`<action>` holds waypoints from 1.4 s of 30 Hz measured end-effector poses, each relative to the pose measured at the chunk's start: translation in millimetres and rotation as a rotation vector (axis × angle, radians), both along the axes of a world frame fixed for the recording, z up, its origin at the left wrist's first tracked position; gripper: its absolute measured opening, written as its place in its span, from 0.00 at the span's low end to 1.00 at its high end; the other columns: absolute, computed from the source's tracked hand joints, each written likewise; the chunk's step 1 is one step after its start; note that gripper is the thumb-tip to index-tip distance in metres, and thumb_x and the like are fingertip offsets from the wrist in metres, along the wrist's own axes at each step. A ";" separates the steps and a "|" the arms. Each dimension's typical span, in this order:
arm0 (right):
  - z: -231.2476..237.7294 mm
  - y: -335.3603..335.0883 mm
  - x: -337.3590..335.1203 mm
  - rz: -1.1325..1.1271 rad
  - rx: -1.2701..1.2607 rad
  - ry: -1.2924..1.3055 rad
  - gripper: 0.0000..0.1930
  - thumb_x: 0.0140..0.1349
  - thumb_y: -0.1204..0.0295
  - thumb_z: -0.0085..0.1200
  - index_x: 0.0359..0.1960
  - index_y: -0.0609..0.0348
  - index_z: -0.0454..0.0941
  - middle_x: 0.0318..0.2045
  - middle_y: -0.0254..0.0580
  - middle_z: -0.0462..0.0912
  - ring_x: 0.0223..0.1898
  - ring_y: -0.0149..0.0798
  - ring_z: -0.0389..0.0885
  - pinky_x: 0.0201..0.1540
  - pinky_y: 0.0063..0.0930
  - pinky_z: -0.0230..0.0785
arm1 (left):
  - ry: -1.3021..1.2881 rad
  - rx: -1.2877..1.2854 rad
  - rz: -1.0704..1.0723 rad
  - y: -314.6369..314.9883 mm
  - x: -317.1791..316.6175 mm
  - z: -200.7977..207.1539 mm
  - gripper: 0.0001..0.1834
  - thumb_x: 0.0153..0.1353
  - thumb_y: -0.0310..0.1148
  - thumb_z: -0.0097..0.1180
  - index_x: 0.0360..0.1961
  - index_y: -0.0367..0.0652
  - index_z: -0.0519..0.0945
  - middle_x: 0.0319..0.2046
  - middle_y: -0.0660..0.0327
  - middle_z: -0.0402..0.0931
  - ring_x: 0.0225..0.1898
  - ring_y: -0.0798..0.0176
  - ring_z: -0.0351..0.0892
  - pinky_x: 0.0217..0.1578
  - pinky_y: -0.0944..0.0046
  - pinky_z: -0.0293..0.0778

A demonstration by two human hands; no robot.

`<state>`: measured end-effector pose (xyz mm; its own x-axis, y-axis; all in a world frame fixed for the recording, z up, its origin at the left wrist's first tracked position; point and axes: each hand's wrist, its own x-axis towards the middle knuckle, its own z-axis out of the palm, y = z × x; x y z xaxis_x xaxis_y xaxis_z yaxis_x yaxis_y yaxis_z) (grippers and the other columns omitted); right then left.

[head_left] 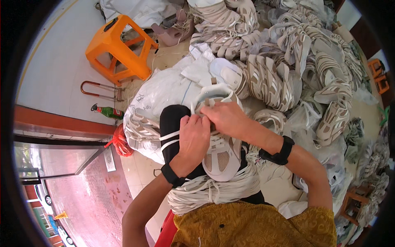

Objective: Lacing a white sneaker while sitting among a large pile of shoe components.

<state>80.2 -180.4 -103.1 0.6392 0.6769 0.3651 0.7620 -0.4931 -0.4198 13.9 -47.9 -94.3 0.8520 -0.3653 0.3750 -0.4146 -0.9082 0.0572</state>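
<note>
A beige and white sneaker (222, 159) with mesh panels lies in my lap, its toe toward me. At its upper eyelets my two hands meet. My left hand (195, 138) is closed, fingertips pinched on a white shoelace (169, 139) that loops across my black-clad left leg. My right hand (228, 118) reaches over the collar with thumb and fingers pinched together; what lies between them is hidden. Nearer my body, a thick bundle of white shoelaces (214, 190) rests across my lap.
Stacked sneaker uppers (269, 80) pile up ahead and to the right, among clear plastic bags (306, 119). A white woven sack (164, 88) lies before me. At left are an orange stool (117, 49), a green bottle (110, 112), a red plastic bag (120, 142) and an open doorway.
</note>
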 end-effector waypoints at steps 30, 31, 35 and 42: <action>20.9 -9.8 8.6 0.189 -0.061 -0.195 0.03 0.38 0.73 0.52 0.18 0.57 0.74 0.20 0.37 0.75 0.29 0.38 0.74 0.28 0.34 0.68 | 0.027 0.047 -0.127 18.5 11.7 12.1 0.07 0.39 0.25 0.51 0.23 0.38 0.74 0.27 0.56 0.70 0.45 0.54 0.66 0.48 0.56 0.60; 17.2 -7.0 6.6 0.189 -0.018 -0.218 0.02 0.38 0.73 0.51 0.15 0.57 0.74 0.18 0.38 0.75 0.28 0.40 0.73 0.26 0.34 0.67 | 0.028 0.093 -0.129 15.5 12.0 9.2 0.06 0.39 0.26 0.51 0.21 0.37 0.75 0.27 0.56 0.71 0.46 0.54 0.66 0.49 0.56 0.59; 7.5 -3.8 1.4 0.080 -0.096 -0.093 0.03 0.37 0.72 0.52 0.15 0.58 0.74 0.17 0.40 0.75 0.25 0.42 0.75 0.25 0.36 0.67 | 0.017 0.088 -0.125 12.5 13.3 4.0 0.07 0.39 0.27 0.52 0.22 0.37 0.75 0.27 0.57 0.71 0.46 0.54 0.66 0.50 0.56 0.59; 8.8 -4.8 -1.6 -0.083 -0.062 0.307 0.04 0.40 0.72 0.51 0.18 0.57 0.76 0.18 0.49 0.76 0.23 0.50 0.77 0.26 0.40 0.68 | 0.027 0.197 -0.108 5.5 13.2 8.6 0.07 0.40 0.27 0.48 0.22 0.36 0.75 0.24 0.55 0.71 0.38 0.55 0.68 0.46 0.56 0.60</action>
<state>78.7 -185.1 -94.3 0.7668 0.6329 0.1066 0.5606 -0.5796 -0.5914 27.2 -42.4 -85.8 0.8128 -0.5188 0.2649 -0.5108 -0.8534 -0.1039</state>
